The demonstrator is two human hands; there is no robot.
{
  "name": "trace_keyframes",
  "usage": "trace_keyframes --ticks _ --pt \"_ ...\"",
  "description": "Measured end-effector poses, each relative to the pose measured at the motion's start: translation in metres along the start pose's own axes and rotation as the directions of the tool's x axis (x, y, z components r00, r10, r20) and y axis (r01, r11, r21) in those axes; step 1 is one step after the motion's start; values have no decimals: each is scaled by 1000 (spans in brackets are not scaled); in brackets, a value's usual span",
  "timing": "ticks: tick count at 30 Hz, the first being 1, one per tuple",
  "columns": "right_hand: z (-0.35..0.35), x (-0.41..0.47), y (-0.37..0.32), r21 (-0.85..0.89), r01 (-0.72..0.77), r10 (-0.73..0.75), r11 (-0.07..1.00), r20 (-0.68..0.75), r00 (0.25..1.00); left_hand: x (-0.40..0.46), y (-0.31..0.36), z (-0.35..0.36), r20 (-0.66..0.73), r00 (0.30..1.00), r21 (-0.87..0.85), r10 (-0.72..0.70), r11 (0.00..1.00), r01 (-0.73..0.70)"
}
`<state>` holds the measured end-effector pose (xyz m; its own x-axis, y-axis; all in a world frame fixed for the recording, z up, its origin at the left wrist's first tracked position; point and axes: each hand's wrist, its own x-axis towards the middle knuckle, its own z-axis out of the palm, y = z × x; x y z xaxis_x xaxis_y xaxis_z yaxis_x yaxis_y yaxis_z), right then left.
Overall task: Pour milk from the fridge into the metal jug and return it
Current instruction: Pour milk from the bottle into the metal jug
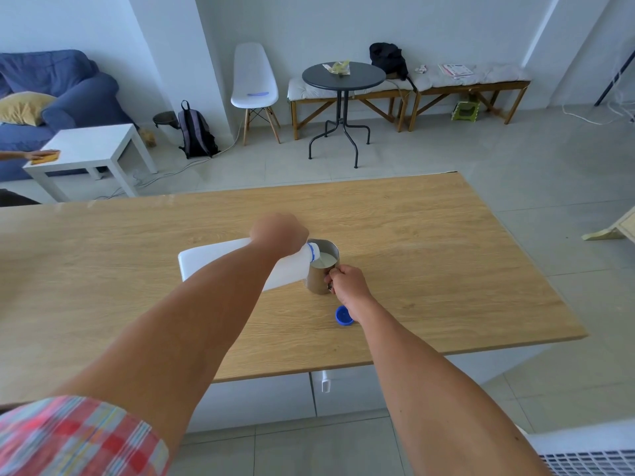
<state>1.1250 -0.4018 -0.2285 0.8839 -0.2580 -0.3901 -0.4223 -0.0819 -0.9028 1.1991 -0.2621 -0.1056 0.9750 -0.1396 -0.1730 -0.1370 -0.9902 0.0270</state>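
White milk bottle (220, 261) partly behind forearm, blue cap (343, 316) half-hidden

I see a big table (412, 235) across the middle of the frame. A metal jug (321, 269) stands on it near the middle. My left hand (279, 233) holds a milk bottle (220, 261) tipped over, its mouth over the jug, its body lying to the left. My right hand (347, 281) grips the jug's handle on its right side. A bottle cap (343, 316) lies on the table just below the jug, touching my right wrist. Behind the table, at upper left, sits a low table (96, 146) before a sofa (58, 87). At upper middle, a round table (343, 77) stands with a chair (254, 77) to its left.
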Motion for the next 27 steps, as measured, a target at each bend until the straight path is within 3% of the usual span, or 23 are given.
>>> trace_keyframes --ticks 27 --pt "1 1 2 -5 -4 4 1000 9 1000 -6 0 -2 -10 1000 6 -1 1000 1"
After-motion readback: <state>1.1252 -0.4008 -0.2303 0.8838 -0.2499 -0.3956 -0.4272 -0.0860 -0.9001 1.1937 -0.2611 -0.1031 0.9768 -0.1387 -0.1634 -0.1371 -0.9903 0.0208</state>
